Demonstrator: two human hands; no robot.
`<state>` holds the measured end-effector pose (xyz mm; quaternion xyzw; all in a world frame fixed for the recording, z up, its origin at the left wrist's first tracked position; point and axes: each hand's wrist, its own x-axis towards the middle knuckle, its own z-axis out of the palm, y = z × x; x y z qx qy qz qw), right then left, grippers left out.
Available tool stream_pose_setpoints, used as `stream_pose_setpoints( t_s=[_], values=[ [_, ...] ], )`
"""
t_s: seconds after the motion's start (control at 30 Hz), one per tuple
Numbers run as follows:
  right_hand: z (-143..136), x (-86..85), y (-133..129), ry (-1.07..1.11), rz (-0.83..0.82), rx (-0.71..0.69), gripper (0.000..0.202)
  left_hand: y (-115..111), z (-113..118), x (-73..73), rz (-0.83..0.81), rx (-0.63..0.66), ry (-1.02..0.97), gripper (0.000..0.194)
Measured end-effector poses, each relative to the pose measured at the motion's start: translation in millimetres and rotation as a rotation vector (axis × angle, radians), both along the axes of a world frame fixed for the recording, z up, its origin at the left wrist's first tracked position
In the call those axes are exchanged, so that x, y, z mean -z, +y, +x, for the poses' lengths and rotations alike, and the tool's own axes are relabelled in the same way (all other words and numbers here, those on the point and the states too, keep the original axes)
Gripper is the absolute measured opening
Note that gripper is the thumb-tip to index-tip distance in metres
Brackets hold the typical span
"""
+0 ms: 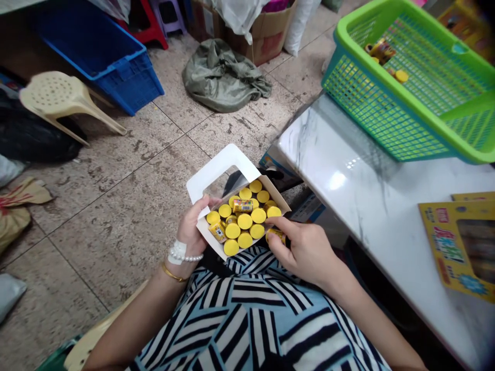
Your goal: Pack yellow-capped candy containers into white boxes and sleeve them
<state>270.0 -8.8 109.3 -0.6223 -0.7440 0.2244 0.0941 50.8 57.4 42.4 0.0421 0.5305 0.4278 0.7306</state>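
My left hand (193, 221) grips the left side of an open cardboard box (212, 241) held above my lap. The box's white flap (224, 165) with a cut-out stands up at the far side. Inside are several small tubs with yellow lids (245, 221), most upright with lids up. One tub (243, 205) lies on its side on top of the others, and another (217, 232) is tilted near the left edge. At the box's right edge, my right hand (305, 247) is closed around a small yellow tub (276, 237), partly hidden by the thumb and fingers.
On the marble-patterned table (328, 149) to the right stand a green basket (386, 129) with a few tubs in it and yellow printed boxes (441, 247). A cream stool (58, 98), blue crate (127, 77) and grey-green sack (222, 77) are on the floor.
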Motion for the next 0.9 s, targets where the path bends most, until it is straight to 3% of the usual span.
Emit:
stream_pose_setpoints(
  t_s=[0.23, 0.37, 0.57, 0.7, 0.9],
  values=[
    [6, -3.5, -5, 0.031, -0.017, -0.076, 0.037, -2, -3, 2.1, 0.02, 0.004, -0.02, 0.028],
    [11, -6.5, -8, 0.134, 0.065, 0.043, 0.025, 0, -4, 3.4, 0.003, 0.021, -0.037, 0.03],
    [8, 6.0, -9, 0.196, 0.126, -0.032, 0.023, 2, -1, 4.7, 0.017, 0.01, 0.003, 0.031],
    [6, 16.0, -4, 0.201, 0.237, 0.0, 0.025, 1, -1, 5.8, 0.045, 0.027, 0.02, 0.031],
    [4, 23.8, 0, 0.063, 0.354, 0.031, 0.032, -1, -3, 6.7, 0.031, 0.034, -0.014, 0.03]
  ],
)
